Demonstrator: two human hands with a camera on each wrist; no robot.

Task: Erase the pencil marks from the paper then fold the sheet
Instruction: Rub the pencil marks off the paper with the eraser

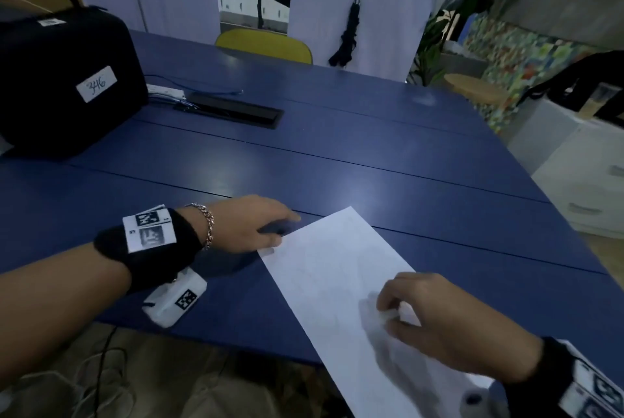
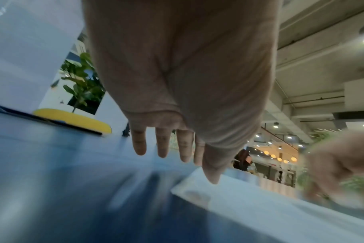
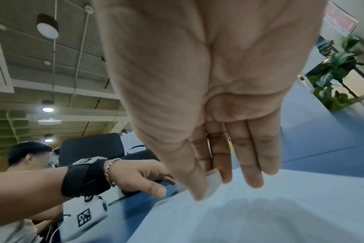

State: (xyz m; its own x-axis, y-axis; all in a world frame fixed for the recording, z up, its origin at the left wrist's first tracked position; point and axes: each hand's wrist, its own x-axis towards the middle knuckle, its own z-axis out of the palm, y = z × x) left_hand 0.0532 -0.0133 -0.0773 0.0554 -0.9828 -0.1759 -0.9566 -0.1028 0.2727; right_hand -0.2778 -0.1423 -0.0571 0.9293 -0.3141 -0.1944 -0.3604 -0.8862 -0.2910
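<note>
A white sheet of paper (image 1: 337, 269) lies slantwise on the blue table (image 1: 304, 164), its near end hanging over the table's front edge. Only very faint pencil marks show on it. My right hand (image 1: 385, 315) is on the sheet's near half and pinches a small white eraser (image 1: 389, 317) between thumb and fingers; the right wrist view shows the eraser (image 3: 214, 178) against the paper (image 3: 260, 213). My left hand (image 1: 280, 230) is at the sheet's far left corner with fingers straight, thumb tip at the paper's edge. In the left wrist view its fingers (image 2: 162, 144) hover over the table, beside the paper (image 2: 260, 205).
A large black case (image 1: 60, 80) stands at the table's back left, with a black cable slot (image 1: 233, 110) and wires next to it. A yellow chair (image 1: 266, 44) is behind the table, white drawers (image 1: 580, 174) to the right. Another person (image 3: 29, 157) sits at the left.
</note>
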